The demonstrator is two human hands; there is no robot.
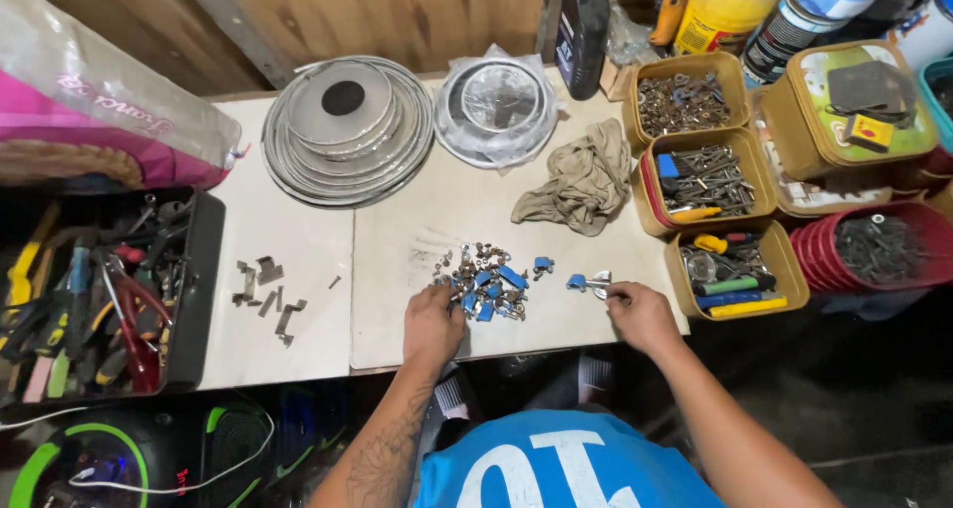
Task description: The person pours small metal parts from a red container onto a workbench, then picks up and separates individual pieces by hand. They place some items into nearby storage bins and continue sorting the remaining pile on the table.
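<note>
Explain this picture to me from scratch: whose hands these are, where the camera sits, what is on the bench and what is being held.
There is no machine here: a person works with two bare hands, and the single camera sits on their head, looking down. The left hand rests at a pile of small metal and blue parts on the pale workbench. The right hand pinches one small metal piece with a blue part, just right of the pile. Further back lie stacked metal discs and a crumpled beige rag. To the right stand yellow tubs of screws and tools; to the left, a black tray of pliers.
</note>
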